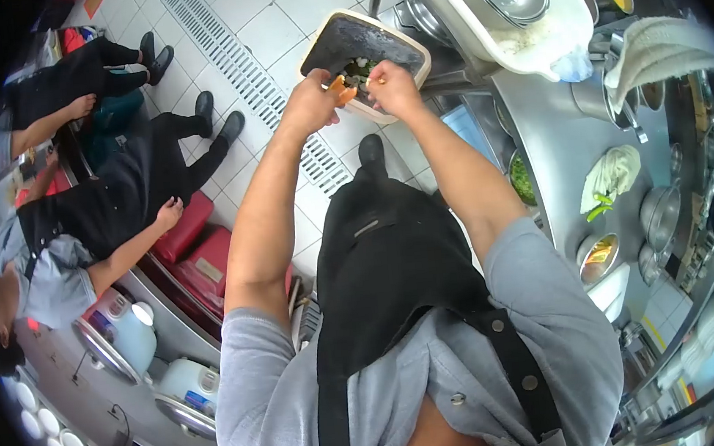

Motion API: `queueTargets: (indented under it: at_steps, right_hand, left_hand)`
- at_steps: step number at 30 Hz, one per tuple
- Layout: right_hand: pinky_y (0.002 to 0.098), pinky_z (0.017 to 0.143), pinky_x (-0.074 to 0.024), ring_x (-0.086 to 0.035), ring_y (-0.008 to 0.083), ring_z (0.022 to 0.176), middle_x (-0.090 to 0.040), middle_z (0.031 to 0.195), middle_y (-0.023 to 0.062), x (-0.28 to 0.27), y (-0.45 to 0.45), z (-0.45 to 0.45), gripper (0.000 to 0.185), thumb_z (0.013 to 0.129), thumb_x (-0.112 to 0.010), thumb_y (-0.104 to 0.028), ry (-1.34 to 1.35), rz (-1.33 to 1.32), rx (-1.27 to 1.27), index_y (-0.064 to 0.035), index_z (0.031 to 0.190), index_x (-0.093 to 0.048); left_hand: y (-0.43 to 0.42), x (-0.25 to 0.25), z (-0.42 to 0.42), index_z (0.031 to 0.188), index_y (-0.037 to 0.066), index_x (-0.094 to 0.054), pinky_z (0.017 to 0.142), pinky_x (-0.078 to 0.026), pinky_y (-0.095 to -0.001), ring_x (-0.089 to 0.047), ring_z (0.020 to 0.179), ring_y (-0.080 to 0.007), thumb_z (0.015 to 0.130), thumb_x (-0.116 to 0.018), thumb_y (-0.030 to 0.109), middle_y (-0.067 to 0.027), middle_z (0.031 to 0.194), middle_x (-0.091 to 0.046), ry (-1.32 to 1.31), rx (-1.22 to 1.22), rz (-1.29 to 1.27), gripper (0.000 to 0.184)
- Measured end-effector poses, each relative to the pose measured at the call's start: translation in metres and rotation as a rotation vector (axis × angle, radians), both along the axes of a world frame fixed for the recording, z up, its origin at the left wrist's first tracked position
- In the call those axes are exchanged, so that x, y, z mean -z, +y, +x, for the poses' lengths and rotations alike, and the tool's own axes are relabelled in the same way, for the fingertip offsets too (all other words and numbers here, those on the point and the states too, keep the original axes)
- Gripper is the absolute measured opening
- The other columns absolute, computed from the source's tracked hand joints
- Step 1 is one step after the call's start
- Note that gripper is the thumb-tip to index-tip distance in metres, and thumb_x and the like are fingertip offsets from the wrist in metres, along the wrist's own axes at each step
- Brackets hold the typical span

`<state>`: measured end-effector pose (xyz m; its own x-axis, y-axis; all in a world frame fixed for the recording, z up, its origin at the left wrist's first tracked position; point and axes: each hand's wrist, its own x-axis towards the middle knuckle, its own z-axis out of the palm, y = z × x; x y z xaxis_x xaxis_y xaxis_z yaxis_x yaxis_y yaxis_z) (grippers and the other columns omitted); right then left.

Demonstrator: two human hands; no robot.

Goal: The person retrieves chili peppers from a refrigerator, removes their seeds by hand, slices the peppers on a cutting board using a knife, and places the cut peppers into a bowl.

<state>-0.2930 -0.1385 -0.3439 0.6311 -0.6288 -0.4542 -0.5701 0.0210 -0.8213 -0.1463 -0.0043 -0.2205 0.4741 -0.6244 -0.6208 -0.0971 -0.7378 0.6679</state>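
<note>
Both of my hands are over a bin with a pale rim and dark inside, which holds green and whitish scraps. My left hand is closed around an orange-coloured piece that looks like peel; its exact kind is unclear. Close by, on the other side of the opening, my right hand has its fingertips pinched together. A tiny yellowish-orange bit shows at those fingertips, too small to name. The two hands are apart.
A steel counter runs along the right, with a white tub, a cloth, green peppers and steel bowls. Two people in black aprons are on the left, near a red seat. A drain grate crosses the tiled floor.
</note>
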Motion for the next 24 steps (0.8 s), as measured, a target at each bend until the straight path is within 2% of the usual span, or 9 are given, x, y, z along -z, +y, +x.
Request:
queueTargets:
  at_steps: [2,3,6,8,13,16,17,20,24]
  right_hand:
    - [0.0433,0.087,-0.0607,-0.078,0.0345,0.096,-0.08,0.1,0.0157,-0.017,-0.016,0.008,0.021,0.092,-0.076,-0.016,-0.012,0.14,0.049,-0.005,0.11,-0.073]
    - [0.0428,0.092,-0.0604,-0.077,0.0345,0.102,-0.079,0.109,0.0176,-0.019,-0.021,0.007,0.03,0.092,-0.077,-0.019,-0.036,-0.202,-0.069,-0.005,0.118,-0.074]
    - [0.044,0.097,-0.0589,-0.075,0.034,0.109,-0.077,0.119,0.0186,0.001,-0.034,0.003,0.036,0.092,-0.077,-0.023,-0.174,-0.705,-0.166,-0.008,0.126,-0.075]
    - [0.0434,0.1,-0.0576,-0.072,0.0334,0.113,-0.076,0.122,0.0137,-0.051,-0.033,0.01,0.034,0.092,-0.076,-0.025,-0.092,-0.283,-0.169,-0.0141,0.125,-0.078]
    - [0.0447,0.09,-0.0595,-0.074,0.0343,0.1,-0.077,0.111,0.0111,-0.062,-0.023,0.014,0.022,0.095,-0.076,-0.027,-0.178,-0.596,-0.302,-0.0107,0.11,-0.077]
    - [0.045,0.085,-0.0604,-0.075,0.0353,0.092,-0.078,0.101,0.0117,-0.08,-0.03,0.008,0.019,0.096,-0.074,-0.026,-0.077,-0.272,-0.062,-0.0088,0.105,-0.075]
    - [0.0459,0.082,-0.0604,-0.075,0.0356,0.089,-0.078,0.094,0.0133,-0.084,-0.028,0.007,0.018,0.097,-0.074,-0.024,-0.24,-0.208,-0.002,-0.008,0.105,-0.074]
    - [0.0484,0.083,-0.0598,-0.075,0.0368,0.092,-0.078,0.097,0.0161,-0.092,-0.031,0.007,0.017,0.097,-0.07,-0.021,-0.208,-0.258,-0.134,-0.0063,0.105,-0.074]
    - [0.0472,0.084,-0.0592,-0.075,0.0362,0.095,-0.078,0.1,0.0184,-0.095,-0.042,0.012,0.016,0.093,-0.068,-0.018,-0.133,-0.478,-0.329,-0.0062,0.101,-0.074]
  left_hand:
    - [-0.007,0.009,0.011,0.135,-0.007,-0.058,0.057,-0.056,-0.0299,-0.069,0.06,-0.0149,0.104,-0.063,0.019,-0.0124,0.088,-0.078,-0.064,0.001,0.012,0.041]
    - [-0.01,0.015,0.017,0.134,-0.006,-0.059,0.057,-0.057,-0.0295,-0.069,0.061,-0.0149,0.104,-0.063,0.02,-0.0121,0.089,-0.077,-0.094,0.023,0.021,0.04]
    - [-0.01,0.033,0.017,0.125,-0.005,-0.064,0.06,-0.058,-0.0306,-0.072,0.067,-0.0159,0.105,-0.064,0.021,-0.013,0.094,-0.077,-0.077,-0.031,-0.039,0.033]
    - [-0.016,0.033,0.015,0.121,-0.003,-0.067,0.061,-0.058,-0.0334,-0.075,0.068,-0.0192,0.103,-0.065,0.023,-0.0145,0.09,-0.078,-0.058,-0.065,-0.097,0.032]
    - [-0.031,0.017,0.003,0.115,-0.008,-0.068,0.058,-0.055,-0.0311,-0.07,0.064,-0.0159,0.099,-0.062,0.011,-0.0137,0.087,-0.076,0.032,-0.067,-0.169,0.026]
    - [-0.032,0.004,0.005,0.115,-0.008,-0.068,0.057,-0.055,-0.0311,-0.07,0.063,-0.0155,0.099,-0.062,0.012,-0.0131,0.085,-0.076,0.087,-0.038,-0.132,0.026]
    - [-0.032,0.003,0.005,0.115,-0.008,-0.068,0.056,-0.053,-0.0299,-0.069,0.062,-0.0129,0.099,-0.062,0.011,-0.0113,0.083,-0.075,0.082,-0.028,-0.142,0.025]
    - [-0.035,-0.027,-0.006,0.117,-0.005,-0.069,0.06,-0.056,-0.0365,-0.073,0.066,-0.0221,0.1,-0.062,0.013,-0.0143,0.08,-0.076,-0.023,0.072,-0.119,0.026]
    - [-0.019,-0.023,-0.007,0.119,0.004,-0.071,0.073,-0.057,-0.0529,-0.074,0.082,-0.0432,0.102,-0.062,0.019,-0.0233,0.084,-0.075,-0.571,0.305,-0.123,0.025]
